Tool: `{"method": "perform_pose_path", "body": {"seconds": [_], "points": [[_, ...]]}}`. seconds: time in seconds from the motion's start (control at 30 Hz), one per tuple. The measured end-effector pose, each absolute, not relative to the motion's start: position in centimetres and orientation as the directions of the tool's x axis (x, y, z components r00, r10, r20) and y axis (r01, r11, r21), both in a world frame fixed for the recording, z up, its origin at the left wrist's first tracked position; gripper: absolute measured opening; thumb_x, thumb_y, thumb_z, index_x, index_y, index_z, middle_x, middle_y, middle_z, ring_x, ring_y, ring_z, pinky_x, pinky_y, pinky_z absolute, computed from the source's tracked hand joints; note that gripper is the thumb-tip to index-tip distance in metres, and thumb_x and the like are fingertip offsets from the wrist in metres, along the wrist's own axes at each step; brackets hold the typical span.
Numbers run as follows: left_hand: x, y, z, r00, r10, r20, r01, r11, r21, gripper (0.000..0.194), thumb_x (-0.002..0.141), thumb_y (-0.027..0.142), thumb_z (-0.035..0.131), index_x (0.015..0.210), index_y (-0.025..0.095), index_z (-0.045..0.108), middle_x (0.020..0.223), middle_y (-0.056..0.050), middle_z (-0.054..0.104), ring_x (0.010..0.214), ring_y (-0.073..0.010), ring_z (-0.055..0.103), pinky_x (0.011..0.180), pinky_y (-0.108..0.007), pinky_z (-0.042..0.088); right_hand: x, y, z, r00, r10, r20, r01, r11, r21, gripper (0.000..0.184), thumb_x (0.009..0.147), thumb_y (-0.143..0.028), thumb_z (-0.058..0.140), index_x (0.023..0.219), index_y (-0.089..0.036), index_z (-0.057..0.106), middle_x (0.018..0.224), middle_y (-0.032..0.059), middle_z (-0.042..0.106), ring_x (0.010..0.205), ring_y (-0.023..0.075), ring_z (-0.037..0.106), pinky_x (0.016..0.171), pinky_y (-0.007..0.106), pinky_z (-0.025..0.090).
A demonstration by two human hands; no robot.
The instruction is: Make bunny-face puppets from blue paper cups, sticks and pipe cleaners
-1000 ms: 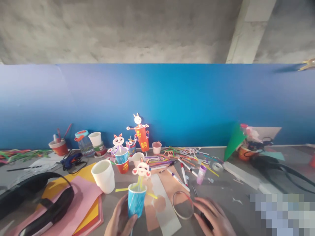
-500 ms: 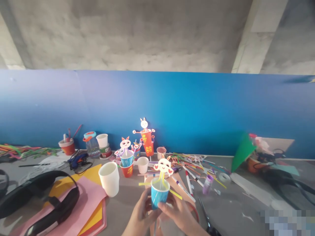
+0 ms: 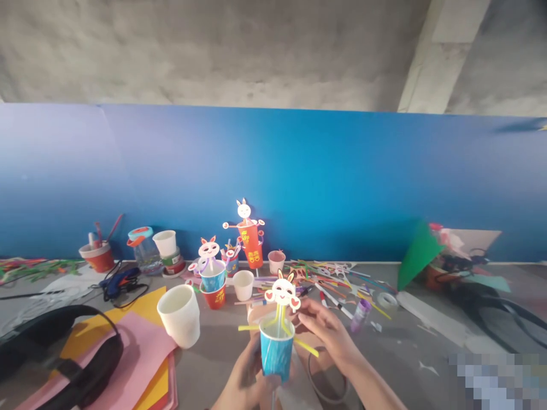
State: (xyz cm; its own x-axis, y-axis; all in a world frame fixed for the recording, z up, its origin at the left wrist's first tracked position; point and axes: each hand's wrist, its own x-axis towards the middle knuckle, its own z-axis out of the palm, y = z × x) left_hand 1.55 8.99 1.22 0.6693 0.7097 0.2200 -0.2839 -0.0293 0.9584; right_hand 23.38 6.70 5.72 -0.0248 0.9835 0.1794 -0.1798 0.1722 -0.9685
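Observation:
My left hand is wrapped round a blue paper cup, held upright low in the middle of the view. Out of the cup rises a white paper rabbit face with two heart-marked paws, on yellow-green pipe cleaners. Yellow strips stick out at both sides of the cup. My right hand is raised just right of the rabbit, its fingers stretched out close to the right paw. Whether a fingertip touches the paw I cannot tell.
Behind stand red and blue cups with rabbit figures. A stack of white cups is left, near coloured paper and a black headset. Markers, a purple glue stick and a tape roll lie to the right.
My right hand has let go of the cup and moved up and right, beside the rabbit's paw. My left hand still holds the cup. The view has shifted slightly.

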Motion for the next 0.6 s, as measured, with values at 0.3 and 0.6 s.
{"method": "perform_pose_path", "body": {"seconds": [0.3,0.6], "points": [[1.1,8.7,0.9,0.676,0.716,0.173,-0.256,0.008,0.967,0.073,0.079,0.052,0.073,0.141,0.021,0.049,0.12,-0.014,0.066,0.108,-0.0339,0.062,0.094,-0.044,0.048,23.0,8.6,5.1,0.091,0.966,0.241,0.191,0.22,-0.957,0.027,0.083,-0.046,0.065,0.078,-0.02,0.06,0.071,0.0032,0.069,0.066,0.0209,0.066,0.062,0.03,0.05],[1.4,8.1,0.9,0.621,0.773,0.134,-0.297,0.073,0.952,0.069,0.075,0.049,0.076,0.134,0.021,0.055,0.124,-0.014,0.065,0.111,-0.0346,0.062,0.095,-0.042,0.047,26.0,7.4,6.6,0.142,0.931,0.336,0.611,0.185,-0.77,0.015,0.088,-0.033,0.054,0.081,-0.023,0.061,0.073,0.0028,0.074,0.066,0.0203,0.07,0.061,0.026,0.05]]}}
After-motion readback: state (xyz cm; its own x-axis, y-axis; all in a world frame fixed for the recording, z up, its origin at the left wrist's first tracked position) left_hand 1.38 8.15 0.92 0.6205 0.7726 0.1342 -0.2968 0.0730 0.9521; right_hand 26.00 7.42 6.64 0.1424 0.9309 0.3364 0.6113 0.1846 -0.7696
